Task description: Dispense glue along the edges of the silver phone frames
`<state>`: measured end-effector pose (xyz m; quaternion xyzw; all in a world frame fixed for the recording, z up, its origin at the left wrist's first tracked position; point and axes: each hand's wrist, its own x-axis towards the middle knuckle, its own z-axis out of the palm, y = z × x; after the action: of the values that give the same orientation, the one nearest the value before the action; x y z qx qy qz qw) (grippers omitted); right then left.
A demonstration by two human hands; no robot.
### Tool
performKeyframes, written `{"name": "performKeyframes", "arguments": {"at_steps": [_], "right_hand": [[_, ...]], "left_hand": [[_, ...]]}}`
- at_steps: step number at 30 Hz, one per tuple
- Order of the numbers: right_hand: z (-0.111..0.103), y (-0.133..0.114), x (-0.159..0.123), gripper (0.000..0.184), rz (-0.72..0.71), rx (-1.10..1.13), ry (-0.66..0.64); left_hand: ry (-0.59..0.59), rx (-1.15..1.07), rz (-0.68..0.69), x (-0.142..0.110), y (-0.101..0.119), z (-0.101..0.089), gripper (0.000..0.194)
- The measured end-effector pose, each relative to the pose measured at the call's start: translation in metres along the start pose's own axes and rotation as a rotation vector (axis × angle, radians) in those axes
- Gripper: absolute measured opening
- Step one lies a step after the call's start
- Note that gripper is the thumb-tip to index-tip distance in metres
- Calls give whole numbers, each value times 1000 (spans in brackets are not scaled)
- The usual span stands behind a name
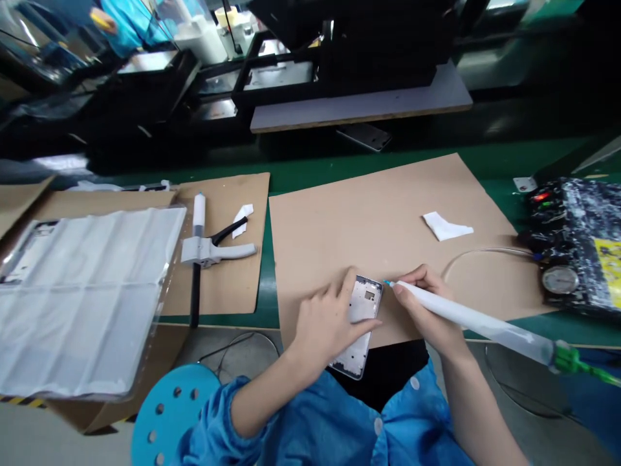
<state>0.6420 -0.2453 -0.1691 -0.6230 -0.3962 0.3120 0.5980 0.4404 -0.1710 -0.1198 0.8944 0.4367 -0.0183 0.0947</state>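
My left hand (326,318) grips a phone frame (358,353) at the front edge of a cardboard sheet (339,226). The frame is light grey with a dark rim, and my thumb lies across it. In my right hand (429,314) is a long white glue syringe (478,318), held like a pen. Its blue needle tip points at the upper right corner of the frame, very close to the rim; whether it touches I cannot tell. A green fitting and hose (565,357) join its rear end.
A glue dispenser box (582,246) with a gauge stands at the right. White tissue (446,228) lies on the cardboard. At the left are a manual dispensing gun (206,251) and a white compartment tray (92,310). A blue stool (169,414) is below; a shelf (363,110) is behind.
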Motion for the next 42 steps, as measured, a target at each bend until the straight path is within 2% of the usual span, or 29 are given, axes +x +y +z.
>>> {"name": "performKeyframes", "arguments": {"at_steps": [2, 4, 7, 10, 14, 18, 21, 27, 42], "right_hand": [[2, -2, 2, 27, 5, -9, -31], [3, -3, 3, 27, 7, -33, -85], [6, -5, 5, 23, 0, -82, -174], [7, -9, 6, 22, -14, -134, -244], [5, -13, 7, 23, -19, -183, -272], [4, -14, 7, 22, -23, -207, -285], [5, -14, 7, 23, -26, -211, -286], [6, -11, 6, 26, 8, -236, -288], [6, -10, 6, 26, 3, -268, -231]], "left_hand": [[-15, 5, 14, 3, -2, 3, 105], [3, -39, 30, 6, -6, 8, 96], [66, -134, 46, 7, -11, 17, 81], [151, -171, 49, 6, -15, 27, 77], [265, -177, 56, 7, -15, 38, 73], [319, -176, 72, 9, -14, 42, 66], [314, -175, 64, 8, -13, 41, 64], [203, -172, 32, 8, -11, 38, 66], [269, -180, 58, 8, -12, 42, 68]]}}
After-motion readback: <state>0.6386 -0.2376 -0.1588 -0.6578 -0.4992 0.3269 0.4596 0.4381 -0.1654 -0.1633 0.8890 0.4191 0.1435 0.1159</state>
